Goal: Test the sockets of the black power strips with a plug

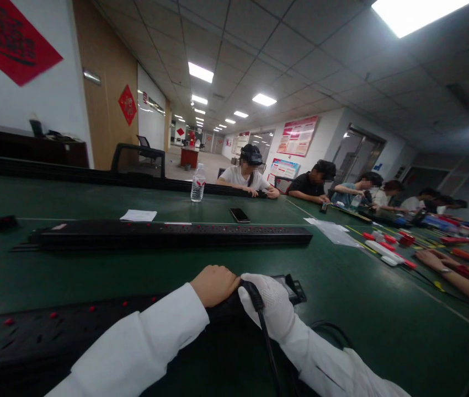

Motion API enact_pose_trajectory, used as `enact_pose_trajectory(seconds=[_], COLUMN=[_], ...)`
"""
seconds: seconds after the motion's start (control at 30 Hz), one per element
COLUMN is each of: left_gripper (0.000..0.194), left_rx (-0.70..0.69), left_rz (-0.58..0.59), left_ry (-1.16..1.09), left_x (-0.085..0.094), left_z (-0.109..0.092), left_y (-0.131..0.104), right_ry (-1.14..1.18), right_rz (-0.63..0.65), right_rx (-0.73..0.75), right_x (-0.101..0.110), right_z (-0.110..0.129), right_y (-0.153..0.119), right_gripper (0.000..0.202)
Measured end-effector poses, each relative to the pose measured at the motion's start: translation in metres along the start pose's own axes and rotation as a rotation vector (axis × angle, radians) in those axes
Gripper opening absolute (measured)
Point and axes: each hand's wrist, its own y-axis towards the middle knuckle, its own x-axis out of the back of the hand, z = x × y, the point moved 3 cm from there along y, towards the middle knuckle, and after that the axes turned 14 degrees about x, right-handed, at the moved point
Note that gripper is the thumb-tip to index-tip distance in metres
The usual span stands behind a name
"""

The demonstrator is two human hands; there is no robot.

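Observation:
A long black power strip (64,333) with a row of red spots lies on the green table at the near left and runs beneath my hands. My left hand (214,285), ungloved, is closed over the strip near its right end. Right beside it, my right hand (271,303), in a white glove, grips the thick end of a black cable (267,344). The cable hangs down toward me. Past the glove a dark end bracket (299,290) sticks out. The glove and fingers hide where cable and strip meet.
A second black power strip (176,236) lies across the table ahead. Beyond it are a phone (240,214), paper (138,215) and a water bottle (197,184). Plastic sheet (336,232) and a white-red power strip (384,252) lie to the right, near another person's arms (462,273).

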Motion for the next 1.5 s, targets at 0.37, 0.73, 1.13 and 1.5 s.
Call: enact_pose_trajectory(seconds=[0.37, 0.73, 1.13, 1.5], left_gripper=[0.048, 0.051, 0.047, 0.048], left_rx=[-0.005, 0.006, 0.011, 0.017], left_rz=[-0.006, 0.001, 0.001, 0.023], left_ry=[-0.012, -0.021, 0.012, -0.034], left_x=[-0.0017, -0.0025, 0.0021, 0.0018], left_z=[0.0004, 0.0005, -0.0011, 0.0003], left_y=[0.0010, 0.0021, -0.0007, 0.0001], right_ry=[0.035, 0.032, 0.027, 0.033], right_rz=[0.026, 0.026, 0.029, 0.017], right_rx=[-0.004, 0.002, 0.003, 0.037], right_x=[-0.0012, -0.0012, -0.0002, 0.0001], right_z=[-0.0011, -0.0010, -0.0004, -0.0009], right_y=[-0.0026, -0.0021, -0.0005, -0.0016], right_gripper=[0.028, 0.027, 0.025, 0.027])
